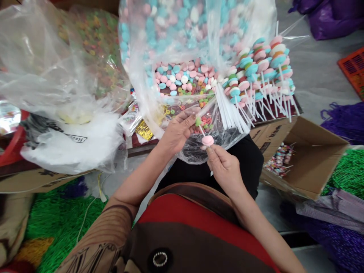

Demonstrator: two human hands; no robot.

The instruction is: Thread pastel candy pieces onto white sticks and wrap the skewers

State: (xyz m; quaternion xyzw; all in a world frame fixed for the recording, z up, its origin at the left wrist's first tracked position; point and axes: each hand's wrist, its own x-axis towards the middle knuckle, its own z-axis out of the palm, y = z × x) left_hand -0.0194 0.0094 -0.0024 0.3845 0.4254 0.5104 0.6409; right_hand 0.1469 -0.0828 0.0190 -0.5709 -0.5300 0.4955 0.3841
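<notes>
My right hand (226, 168) pinches the lower part of a thin white stick (202, 131), just below a pink marshmallow (207, 140) threaded on it. At the stick's upper end, the fingers of my left hand (179, 131) are closed on a green gummy ring (198, 121). Behind my hands lie red gummy rings (207, 120) and loose pink, blue and white marshmallows (173, 79) on clear plastic. A bundle of white sticks (227, 108) rests to the right. Beyond it are stacked candy skewers (260, 66) of marshmallows and rings.
A big clear bag of marshmallows (176, 22) stands at the back, a bag of gummy rings (96, 49) left of it. White plastic bags (71, 140) lie by a red basin (13, 149). At right is an open cardboard box (315, 155) with candy inside, near an orange crate (352, 70).
</notes>
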